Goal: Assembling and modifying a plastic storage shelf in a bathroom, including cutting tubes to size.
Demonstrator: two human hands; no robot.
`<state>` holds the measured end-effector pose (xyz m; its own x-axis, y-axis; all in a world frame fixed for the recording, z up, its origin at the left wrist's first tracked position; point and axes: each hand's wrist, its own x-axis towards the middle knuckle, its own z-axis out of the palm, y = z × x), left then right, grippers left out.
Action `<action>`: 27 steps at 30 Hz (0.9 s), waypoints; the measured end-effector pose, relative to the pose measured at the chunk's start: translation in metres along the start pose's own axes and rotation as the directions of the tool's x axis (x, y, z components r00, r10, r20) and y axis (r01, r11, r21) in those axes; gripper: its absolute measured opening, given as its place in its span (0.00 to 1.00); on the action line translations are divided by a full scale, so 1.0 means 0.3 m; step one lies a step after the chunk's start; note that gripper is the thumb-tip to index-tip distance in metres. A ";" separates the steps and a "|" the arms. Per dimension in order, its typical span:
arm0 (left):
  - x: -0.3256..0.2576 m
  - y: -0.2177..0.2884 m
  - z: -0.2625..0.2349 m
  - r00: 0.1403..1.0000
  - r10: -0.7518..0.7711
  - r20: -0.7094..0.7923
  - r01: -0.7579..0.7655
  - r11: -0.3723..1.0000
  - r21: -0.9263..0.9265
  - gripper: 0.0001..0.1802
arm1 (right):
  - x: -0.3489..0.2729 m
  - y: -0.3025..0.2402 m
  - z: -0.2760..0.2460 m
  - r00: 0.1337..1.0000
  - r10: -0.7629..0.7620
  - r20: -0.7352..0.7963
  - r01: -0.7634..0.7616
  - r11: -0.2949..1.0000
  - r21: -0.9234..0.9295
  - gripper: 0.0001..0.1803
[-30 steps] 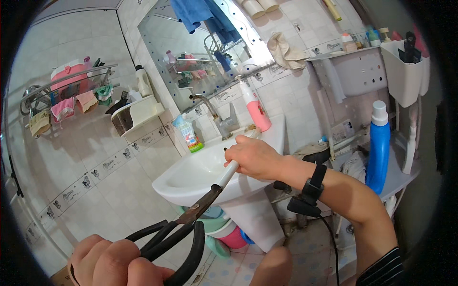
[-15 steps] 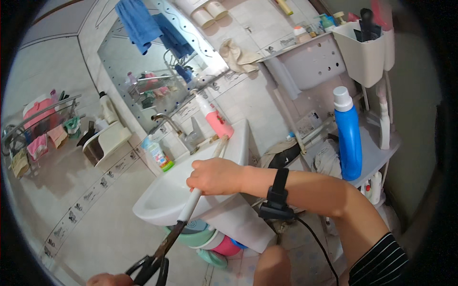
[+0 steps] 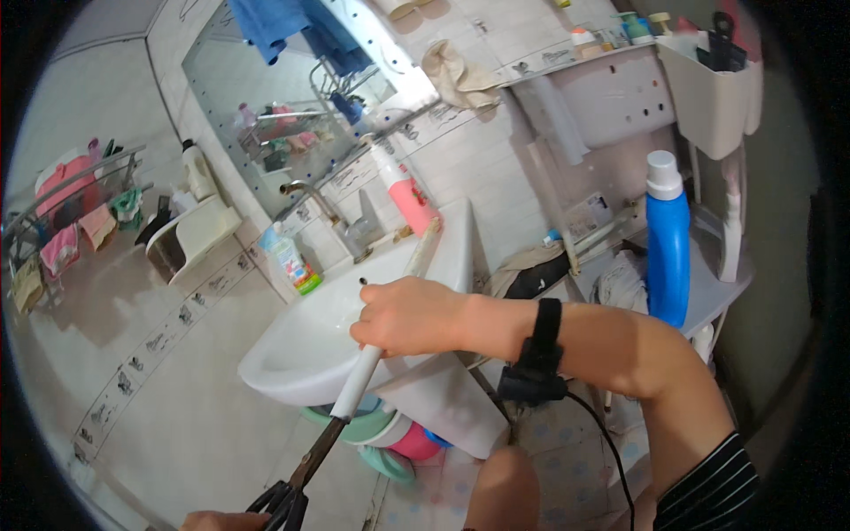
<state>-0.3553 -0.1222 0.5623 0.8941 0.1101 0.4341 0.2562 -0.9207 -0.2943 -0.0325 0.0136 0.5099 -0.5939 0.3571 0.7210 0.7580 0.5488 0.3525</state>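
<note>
A white tube (image 3: 356, 386) slants across the front of the white sink (image 3: 305, 343). Its stained far end lies by a pink and white pump bottle (image 3: 409, 199). My right hand (image 3: 407, 316) is wrapped round the middle of the tube. Rusty blades of black-handled scissors (image 3: 312, 460) run up to the tube's near end; how far they go inside is hidden. At the lower edge, my left hand (image 3: 224, 521) is at the scissors' handles, mostly cut off by the picture's edge. A black strap with a cable (image 3: 532, 380) sits on my right wrist.
A blue detergent bottle (image 3: 667, 248) stands on a grey shelf at the right. The tap (image 3: 328, 212) and a green-based bottle (image 3: 294, 261) are at the sink's back. Stacked basins (image 3: 414, 439) sit below, and a wall rack (image 3: 80, 190) hangs at left.
The view has shifted slightly. My right hand still grips the tube, and more of the rusty blades shows below the tube's near end. My left hand remains at the scissors' handles.
</note>
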 end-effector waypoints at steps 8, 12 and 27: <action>0.035 -0.033 -0.013 0.995 0.102 0.004 -0.102 0.994 0.036 0.14 | 0.002 0.005 0.002 1.000 -0.019 -0.021 0.019 1.000 -0.008 0.08; 0.033 -0.068 -0.005 0.979 0.205 0.012 -0.205 0.978 0.029 0.15 | 0.001 0.003 0.001 0.999 -0.025 -0.038 0.023 0.998 -0.051 0.07; -0.008 -0.118 -0.023 0.993 0.090 -0.077 -0.093 0.995 -0.031 0.14 | 0.003 -0.012 -0.007 0.997 -0.019 -0.069 0.012 0.994 -0.107 0.08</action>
<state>-0.3689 -0.0922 0.5776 0.8826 -0.0023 0.4702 0.1608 -0.9382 -0.3066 -0.0353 0.0103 0.5106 -0.5882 0.2936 0.7536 0.7755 0.4692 0.4225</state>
